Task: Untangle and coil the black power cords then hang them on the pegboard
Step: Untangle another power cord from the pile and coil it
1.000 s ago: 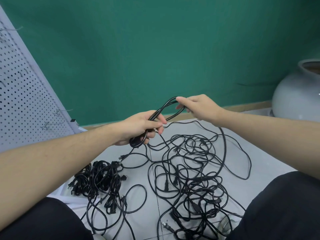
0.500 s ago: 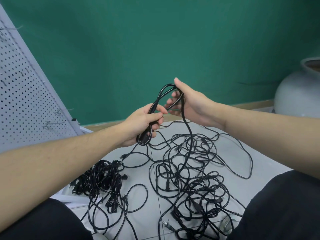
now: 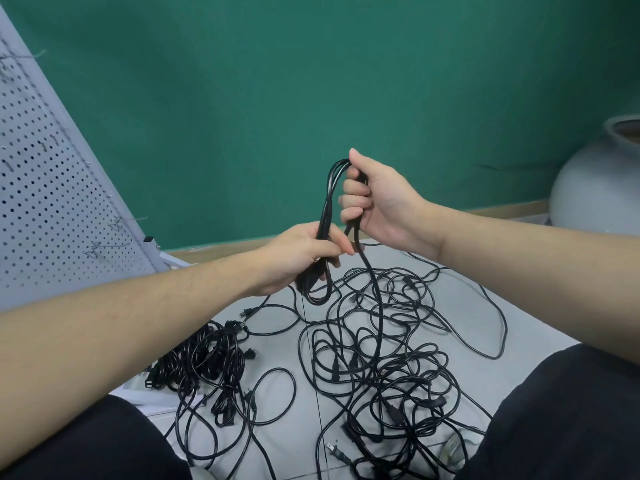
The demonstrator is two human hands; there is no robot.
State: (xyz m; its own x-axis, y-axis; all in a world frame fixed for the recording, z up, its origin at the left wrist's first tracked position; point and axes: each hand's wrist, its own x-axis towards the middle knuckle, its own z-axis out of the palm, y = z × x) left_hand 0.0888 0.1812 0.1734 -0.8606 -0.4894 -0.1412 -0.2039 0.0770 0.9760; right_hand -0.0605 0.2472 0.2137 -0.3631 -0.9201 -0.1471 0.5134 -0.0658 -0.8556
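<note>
At frame centre, the left hand (image 3: 298,252) and right hand (image 3: 375,199) both grip the half-wound power cord coil (image 3: 327,216); keeping loops even while feeding slack from the tangled cords (image 3: 381,358) seems wise.

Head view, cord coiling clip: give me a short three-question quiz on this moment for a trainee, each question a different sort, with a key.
1. True or false: both the left hand and the right hand grip the same coil of black cord.
2. Multiple choice: the strand that trails down from the right hand runs to A) the pegboard, B) the loose tangle on the floor, C) the grey pot.
3. Fill in: a second, tighter bundle of cords lies on the ____ side of the view, below the left forearm.

Key: 1 true; 2 B; 3 left.
</note>
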